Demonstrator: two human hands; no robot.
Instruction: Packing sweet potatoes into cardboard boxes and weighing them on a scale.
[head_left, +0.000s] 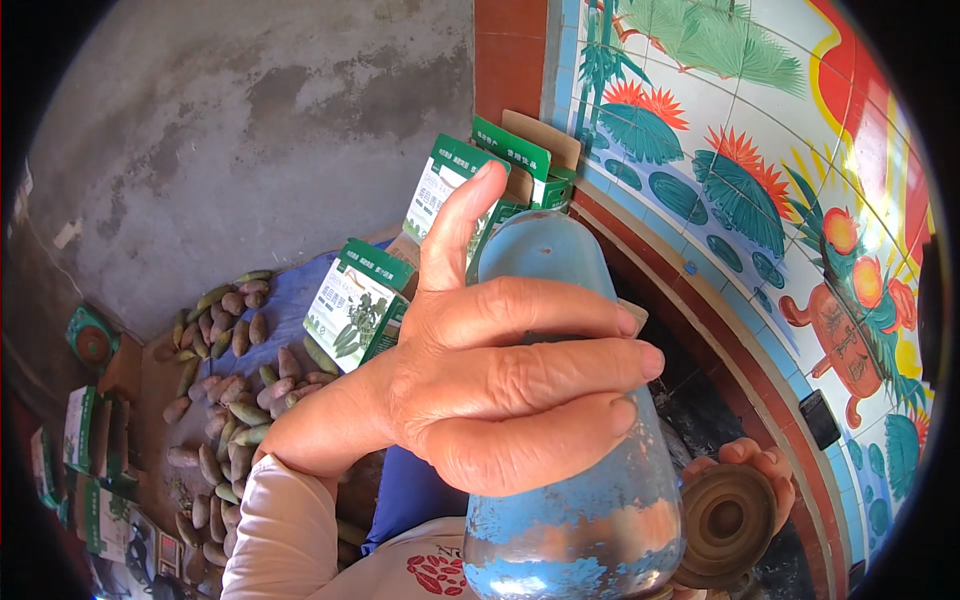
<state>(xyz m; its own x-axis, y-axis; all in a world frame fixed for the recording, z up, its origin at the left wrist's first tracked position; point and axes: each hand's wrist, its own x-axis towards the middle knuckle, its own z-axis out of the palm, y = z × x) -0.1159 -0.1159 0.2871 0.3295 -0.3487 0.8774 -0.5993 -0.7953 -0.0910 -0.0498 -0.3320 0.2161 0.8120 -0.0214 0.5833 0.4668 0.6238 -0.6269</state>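
Close before me is a blue, vase-shaped metal vessel that looks like a flask, tilted, its paint worn and its lower part shiny. My left hand comes in from the lower left in a white sleeve. Three of its fingers wrap over the vessel and one sticks up beside it; its thumb is hidden. At the lower right my right hand has its fingers curled round a brown round piece with concentric rings, like a lid. The vessel covers most of that hand.
Several soil-covered green and reddish radishes lie on the floor and a blue sheet at left. Green-and-white cartons stand behind my hand. More cartons are at far left. A painted tile wall with a red ledge runs along the right.
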